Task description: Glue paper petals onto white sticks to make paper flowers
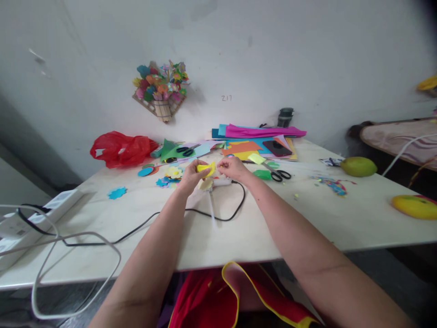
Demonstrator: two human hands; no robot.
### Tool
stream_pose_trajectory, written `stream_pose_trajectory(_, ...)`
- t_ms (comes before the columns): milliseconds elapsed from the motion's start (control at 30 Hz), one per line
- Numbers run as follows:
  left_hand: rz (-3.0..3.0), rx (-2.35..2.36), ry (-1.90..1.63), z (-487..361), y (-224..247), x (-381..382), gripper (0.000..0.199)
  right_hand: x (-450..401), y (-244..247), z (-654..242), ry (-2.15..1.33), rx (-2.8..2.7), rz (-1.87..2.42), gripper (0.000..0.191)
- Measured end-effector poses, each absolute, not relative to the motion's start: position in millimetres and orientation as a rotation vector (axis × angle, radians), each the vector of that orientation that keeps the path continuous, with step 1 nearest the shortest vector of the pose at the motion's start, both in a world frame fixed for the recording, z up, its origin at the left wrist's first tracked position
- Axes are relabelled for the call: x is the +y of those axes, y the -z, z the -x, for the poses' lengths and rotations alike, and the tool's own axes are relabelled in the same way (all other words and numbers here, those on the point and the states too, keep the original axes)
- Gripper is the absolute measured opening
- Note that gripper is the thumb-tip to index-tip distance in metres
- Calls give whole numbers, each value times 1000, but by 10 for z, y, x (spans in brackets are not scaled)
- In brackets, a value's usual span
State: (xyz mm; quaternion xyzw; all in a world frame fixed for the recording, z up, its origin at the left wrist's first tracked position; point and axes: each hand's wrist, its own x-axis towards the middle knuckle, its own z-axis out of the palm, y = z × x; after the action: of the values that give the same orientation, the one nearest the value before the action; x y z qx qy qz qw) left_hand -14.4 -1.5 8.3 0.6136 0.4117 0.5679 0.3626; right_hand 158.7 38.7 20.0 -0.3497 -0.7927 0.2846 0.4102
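Note:
Near the table's middle, my left hand (195, 174) has its fingers closed around a bright yellow piece (205, 169). Just to the right, my right hand (232, 167) is pinched at that piece's right edge; what its fingertips hold is too small to make out. Below the hands lie a pale cream flower shape (205, 184) and a whitish stick (212, 209). Cream and blue flower cutouts (173, 172) rest left of my left hand. Black-handled scissors (280, 175) and a green piece (262, 174) lie right of my right hand.
A black cable (205, 213) loops across the table toward a white power strip (56, 207) at left. Behind are a red plastic bag (123, 148), coloured sheets (244, 148) and a phone (277, 148). Two mango-like fruits (358, 166) sit at right.

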Motion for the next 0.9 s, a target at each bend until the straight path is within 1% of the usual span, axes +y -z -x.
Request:
stream_pose_trajectory(200, -1565, 1064, -1464, 139, -72, -8, 30, 386, -209, -1594, -341, -2096, 910, 12)
stream_pose_trajectory(300, -1536, 1058, -1488, 153, -72, 9, 32, 421, -211, -1644, -288, -1985, 1019, 13)
stream_pose_trajectory(367, -1509, 1042, -1505, 163, -73, 19, 33, 452, -211, -1685, -436, -1858, 1091, 13)
stream_pose_trajectory(467, -1493, 1031, -1513, 170, -68, 30, 34, 482, -219, -1719, -759, -1691, 1115, 11)
stream_pose_trajectory(633, -1475, 1014, -1511, 171, -50, 41, 35, 447, -261, -1700, -1026, -1635, 959, 15)
stream_pose_trajectory(700, -1466, 1009, -1512, 175, -41, 47, 36, 418, -274, -1697, -1144, -1628, 871, 12)
stream_pose_trajectory(800, -1474, 1002, -1508, 180, -31, 54, 36, 388, -281, -1713, -1298, -1596, 774, 3)
stream_pose_trajectory(900, -1485, 980, -1501, 173, -32, 46, 37, 383, -277, -1743, -1410, -1563, 720, 14)
